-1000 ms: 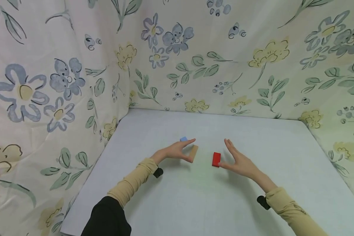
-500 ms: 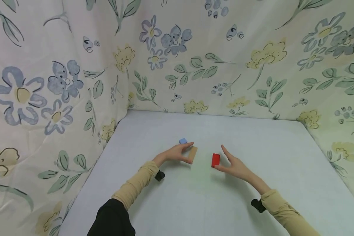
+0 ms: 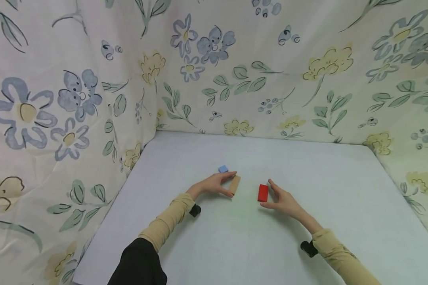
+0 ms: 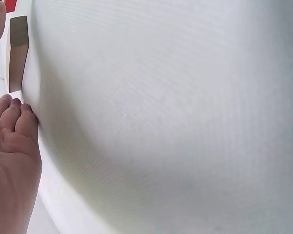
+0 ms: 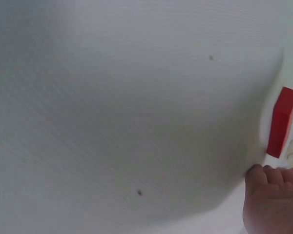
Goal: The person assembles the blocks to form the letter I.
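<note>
In the head view my left hand (image 3: 214,184) is at a light wooden block (image 3: 235,185), its thumb at the near end and its fingers by the far end. The left wrist view shows a gap between the curved fingers (image 4: 12,114) and the wooden block (image 4: 18,53). To the right lies a red block (image 3: 262,193). Around its right side my right hand (image 3: 287,204) spreads thumb and fingers, not gripping it. In the right wrist view the red block (image 5: 282,122) sits just beyond the fingertips (image 5: 268,173).
A small blue block (image 3: 222,169) lies just behind my left hand. Everything rests on a white tabletop (image 3: 306,166). Floral cloth (image 3: 235,79) hangs along the back and both sides. A black wrist camera (image 3: 309,249) sits under each forearm.
My right hand has moved left and closer around the red block, and its thumb-finger gap has narrowed. The left hand stays almost still at the wooden block. The blocks keep their places.
</note>
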`<state>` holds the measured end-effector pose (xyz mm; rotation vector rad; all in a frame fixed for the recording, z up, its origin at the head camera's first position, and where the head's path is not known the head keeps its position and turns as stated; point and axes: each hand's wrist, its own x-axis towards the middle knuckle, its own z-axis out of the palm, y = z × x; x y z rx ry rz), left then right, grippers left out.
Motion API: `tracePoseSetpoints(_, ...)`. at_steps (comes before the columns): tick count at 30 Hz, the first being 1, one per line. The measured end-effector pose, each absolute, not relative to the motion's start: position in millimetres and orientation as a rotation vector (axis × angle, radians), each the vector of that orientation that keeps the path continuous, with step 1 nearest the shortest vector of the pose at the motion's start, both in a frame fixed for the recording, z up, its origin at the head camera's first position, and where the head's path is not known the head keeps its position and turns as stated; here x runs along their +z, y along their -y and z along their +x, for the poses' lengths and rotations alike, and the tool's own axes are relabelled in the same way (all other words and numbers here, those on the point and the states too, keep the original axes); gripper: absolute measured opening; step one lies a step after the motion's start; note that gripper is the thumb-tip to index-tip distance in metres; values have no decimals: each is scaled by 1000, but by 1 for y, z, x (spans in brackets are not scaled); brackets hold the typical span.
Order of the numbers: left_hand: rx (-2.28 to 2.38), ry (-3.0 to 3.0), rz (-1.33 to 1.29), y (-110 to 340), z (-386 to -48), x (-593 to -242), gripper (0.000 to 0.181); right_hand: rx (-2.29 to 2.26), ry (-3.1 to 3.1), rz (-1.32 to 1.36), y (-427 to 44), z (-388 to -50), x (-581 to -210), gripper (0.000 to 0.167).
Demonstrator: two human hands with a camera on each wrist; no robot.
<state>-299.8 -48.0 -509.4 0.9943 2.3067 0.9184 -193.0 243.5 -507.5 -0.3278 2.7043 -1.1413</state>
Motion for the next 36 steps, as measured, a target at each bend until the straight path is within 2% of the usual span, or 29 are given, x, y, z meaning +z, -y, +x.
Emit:
tracePoseSetpoints(8, 864, -2319, 1016, 48, -301, -507, 90, -1165, -2762, -320, -244, -193, -518, 94)
tracePoseSetpoints(25, 847, -2347, 1024, 50, -298, -510, 82, -1145, -2885, -361, -243, -192, -524, 73)
tracePoseSetpoints(36, 859, -2389, 969, 49, -299, -510, 83, -1117, -2891, -360, -247, -197, -522, 72)
